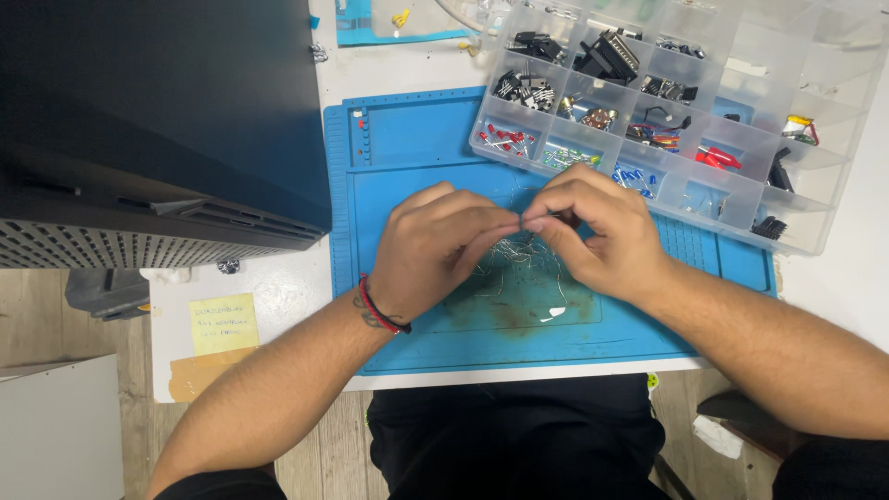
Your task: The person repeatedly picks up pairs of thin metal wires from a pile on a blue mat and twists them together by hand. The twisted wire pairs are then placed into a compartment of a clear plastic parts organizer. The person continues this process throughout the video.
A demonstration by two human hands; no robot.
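a white desk (287, 287) carries everything here; a blue work mat (417, 148) lies flat across its middle, reaching almost to the near edge; a heap of thin wire-legged parts (519, 264) sits on the mat; a clear compartment box (787, 120) rests tilted over the mat's far right corner and the desk beyond; a large black case (157, 120) covers the desk's left part; a yellow sticky note (223, 323) lies near the front left corner; a light blue sheet (389, 23) lies at the far edge.

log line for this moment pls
left hand and right hand: fingertips pinched together on small wire part | over loose wire leads | blue mat | parts organizer behind
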